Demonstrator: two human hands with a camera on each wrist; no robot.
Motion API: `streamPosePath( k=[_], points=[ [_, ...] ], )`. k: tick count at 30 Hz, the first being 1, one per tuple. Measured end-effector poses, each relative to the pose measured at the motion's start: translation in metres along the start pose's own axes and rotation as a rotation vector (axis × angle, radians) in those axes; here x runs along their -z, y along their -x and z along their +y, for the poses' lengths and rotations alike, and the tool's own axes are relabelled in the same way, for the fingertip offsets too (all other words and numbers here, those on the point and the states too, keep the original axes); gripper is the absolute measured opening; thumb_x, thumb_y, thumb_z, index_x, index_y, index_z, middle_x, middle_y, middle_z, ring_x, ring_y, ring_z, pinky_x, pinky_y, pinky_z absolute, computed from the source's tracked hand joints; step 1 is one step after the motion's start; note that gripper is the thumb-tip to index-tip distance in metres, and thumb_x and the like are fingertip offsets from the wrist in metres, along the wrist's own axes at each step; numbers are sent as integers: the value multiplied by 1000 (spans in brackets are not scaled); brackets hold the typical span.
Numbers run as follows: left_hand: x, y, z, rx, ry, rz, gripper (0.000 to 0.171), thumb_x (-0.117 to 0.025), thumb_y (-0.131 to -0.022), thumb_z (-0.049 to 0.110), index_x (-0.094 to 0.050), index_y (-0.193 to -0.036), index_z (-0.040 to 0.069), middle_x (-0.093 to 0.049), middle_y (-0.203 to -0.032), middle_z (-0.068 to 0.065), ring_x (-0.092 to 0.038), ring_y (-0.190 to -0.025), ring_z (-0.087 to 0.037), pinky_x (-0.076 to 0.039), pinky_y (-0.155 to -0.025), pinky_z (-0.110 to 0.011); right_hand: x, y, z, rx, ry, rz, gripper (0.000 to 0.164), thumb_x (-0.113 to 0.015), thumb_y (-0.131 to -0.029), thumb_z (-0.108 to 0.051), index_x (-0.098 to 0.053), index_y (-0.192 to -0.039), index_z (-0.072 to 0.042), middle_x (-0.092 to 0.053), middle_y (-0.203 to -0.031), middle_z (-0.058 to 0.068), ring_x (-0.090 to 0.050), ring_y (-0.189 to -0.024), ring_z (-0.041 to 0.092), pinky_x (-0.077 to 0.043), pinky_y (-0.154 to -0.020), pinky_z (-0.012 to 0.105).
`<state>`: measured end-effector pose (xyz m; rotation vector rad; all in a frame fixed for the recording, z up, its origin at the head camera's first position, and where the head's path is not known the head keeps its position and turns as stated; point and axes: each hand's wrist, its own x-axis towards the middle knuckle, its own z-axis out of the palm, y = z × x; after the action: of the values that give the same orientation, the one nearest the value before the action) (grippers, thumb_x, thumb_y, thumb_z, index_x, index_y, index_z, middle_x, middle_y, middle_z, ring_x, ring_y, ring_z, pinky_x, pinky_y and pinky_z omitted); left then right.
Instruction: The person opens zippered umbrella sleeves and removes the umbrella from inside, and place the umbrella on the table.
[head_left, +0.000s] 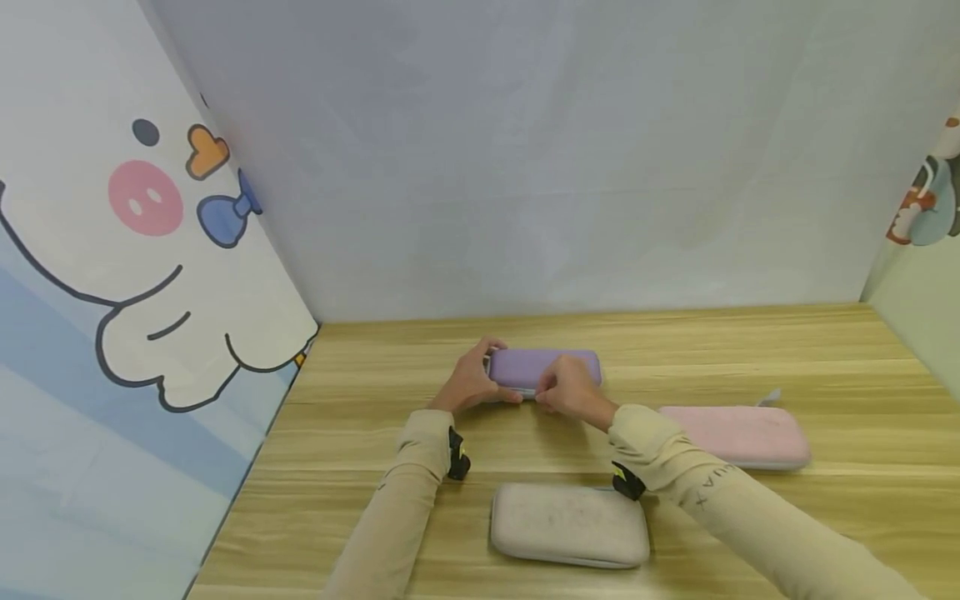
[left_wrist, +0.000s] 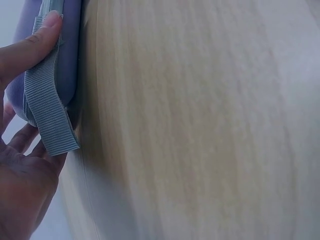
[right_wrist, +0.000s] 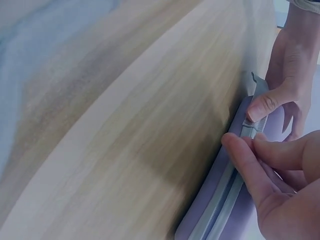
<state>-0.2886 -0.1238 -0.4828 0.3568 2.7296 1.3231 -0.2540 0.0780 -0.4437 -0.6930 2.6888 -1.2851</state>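
Observation:
A purple zip case [head_left: 525,365] lies towards the back of the table. My left hand [head_left: 472,383] grips its left end, the thumb pressing the front seam and the fingers round behind. In the left wrist view a grey ribbed strap [left_wrist: 50,100] hangs from that end under the thumb. My right hand [head_left: 573,390] is at the case's front side, thumb and index finger pinched at the zipper [right_wrist: 220,197] close to the left thumb. The zipper pull itself is hidden between those fingertips.
A pink case [head_left: 742,433] lies to the right, partly behind the right sleeve, with a small grey tab [head_left: 770,397] at its back. An off-white case [head_left: 570,527] lies nearer, between the forearms. A pale wall [head_left: 570,167] bounds the wooden table [head_left: 360,358] at the back.

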Motion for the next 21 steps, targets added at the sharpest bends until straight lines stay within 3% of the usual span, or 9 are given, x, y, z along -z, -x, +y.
streamPosePath(
  k=[8,21],
  points=[
    [0,-2,1,13,18,-2,81,-93,-57,26,-48,-125,19,-53,-122,-9,-52,-105,-24,-47,-85,-38,-7,-6,-4,-18,33,16,8,-69,-71,10,-70,-64,5,-64,-56,8,-54,-46,8,-45,-47,20],
    [2,-6,-1,31,21,-31,83,-93,-56,27,-48,-126,19,-53,-123,-11,-53,-104,-25,-48,-84,-38,-11,-11,-3,-23,-45,-14,7,-68,-72,13,-70,-68,8,-66,-61,13,-59,-50,13,-50,-49,24]
  ],
)
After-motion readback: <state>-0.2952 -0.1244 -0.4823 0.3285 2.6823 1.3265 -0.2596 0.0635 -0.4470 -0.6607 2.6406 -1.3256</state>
